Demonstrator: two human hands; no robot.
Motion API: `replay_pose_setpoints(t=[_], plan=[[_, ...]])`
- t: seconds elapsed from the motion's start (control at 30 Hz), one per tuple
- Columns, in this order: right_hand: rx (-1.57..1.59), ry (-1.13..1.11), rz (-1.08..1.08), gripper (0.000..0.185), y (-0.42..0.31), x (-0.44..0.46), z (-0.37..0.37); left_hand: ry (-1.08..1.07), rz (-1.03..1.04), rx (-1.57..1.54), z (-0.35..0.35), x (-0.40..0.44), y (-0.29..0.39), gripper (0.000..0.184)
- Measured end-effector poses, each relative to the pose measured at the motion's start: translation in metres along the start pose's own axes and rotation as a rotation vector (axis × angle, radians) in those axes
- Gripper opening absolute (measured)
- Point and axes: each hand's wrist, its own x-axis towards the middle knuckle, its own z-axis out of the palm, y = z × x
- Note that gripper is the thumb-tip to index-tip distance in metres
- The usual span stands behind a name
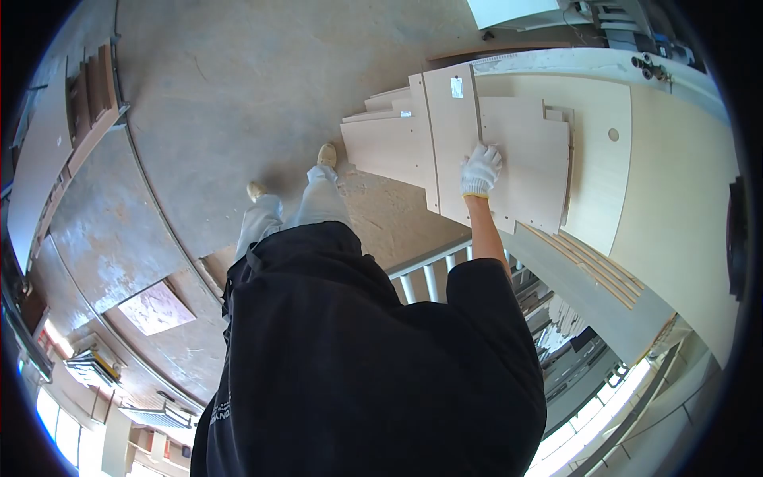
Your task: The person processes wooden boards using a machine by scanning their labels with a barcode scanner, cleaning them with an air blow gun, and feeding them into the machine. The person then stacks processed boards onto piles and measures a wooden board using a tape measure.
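The white-gloved right hand (482,169) rested at the right edge of a long, narrow, pale beige rectangular panel (451,143), towards its near end, where a broader pale beige flat panel (528,167) adjoined it. From this grip, the narrow panel lay to the left and farther ahead, its long axis running away from the body and its small white label (456,87) near the far end. The right hand was the nearer one; the left was out of sight. The fingers looked bent, but whether the grip was closed on an edge could not be made out. The glove hid the fingertips' contact, and the sleeve covered part of the white-barred rack (430,283) below.
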Motion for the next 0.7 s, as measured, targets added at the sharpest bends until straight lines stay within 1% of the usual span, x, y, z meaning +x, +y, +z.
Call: replay_pose_setpoints(t=[0.07, 0.1, 0.17, 0.2, 0.23, 0.3, 0.37, 0.43, 0.47, 0.5, 0.53, 0.57, 0.6, 0.63, 0.7], plan=[[-0.127, -0.265, -0.014, 0.060, -0.001, -0.008, -0.002, 0.002, 0.003, -0.030, -0.006, 0.011, -0.009, 0.033], [-0.139, -0.246, -0.021, 0.060, -0.008, -0.012, -0.008, 0.001, 0.002, -0.041, -0.009, 0.018, -0.016, 0.033], [-0.082, -0.327, 0.150, 0.059, -0.045, -0.026, -0.030, -0.014, 0.002, -0.059, -0.018, 0.032, -0.034, 0.032], [-0.043, -0.235, 0.201, 0.057, -0.075, -0.034, -0.032, -0.021, 0.005, -0.072, -0.024, 0.042, -0.042, 0.032], [-0.001, -0.140, 0.250, 0.055, -0.113, -0.045, -0.026, -0.032, 0.008, -0.085, -0.033, 0.051, -0.053, 0.032], [0.058, -0.052, 0.296, 0.052, -0.205, -0.071, -0.007, -0.059, 0.021, -0.100, -0.051, 0.074, -0.076, 0.031], [0.190, -0.451, 0.309, 0.057, -0.325, -0.080, -0.050, -0.084, 0.037, -0.109, -0.076, 0.096, -0.104, 0.031], [0.412, -0.771, 0.163, 0.059, -0.453, -0.117, -0.051, -0.082, 0.065, -0.110, -0.108, 0.118, -0.130, 0.031], [0.518, -0.724, -0.107, 0.061, -0.511, -0.149, -0.053, -0.060, 0.088, -0.103, -0.128, 0.127, -0.143, 0.030], [0.580, -0.728, -0.295, 0.058, -0.579, -0.187, 0.012, -0.007, 0.128, -0.072, -0.153, 0.139, -0.158, 0.030], [0.485, -0.764, -0.427, 0.051, -0.644, -0.188, -0.075, 0.073, 0.179, -0.029, -0.178, 0.153, -0.175, 0.030], [0.358, -0.862, -0.473, 0.046, -0.698, -0.177, -0.160, 0.165, 0.223, 0.021, -0.204, 0.168, -0.191, 0.030], [0.371, -0.743, -0.762, 0.044, -0.747, -0.179, -0.177, 0.258, 0.231, 0.005, -0.230, 0.186, -0.212, 0.030], [0.420, -0.743, -0.839, 0.041, -0.792, -0.181, -0.186, 0.350, 0.245, -0.042, -0.262, 0.193, -0.221, 0.030], [0.433, -0.758, -0.933, 0.037, -0.867, -0.183, -0.222, 0.369, 0.227, -0.203, -0.356, 0.157, -0.181, 0.020]])
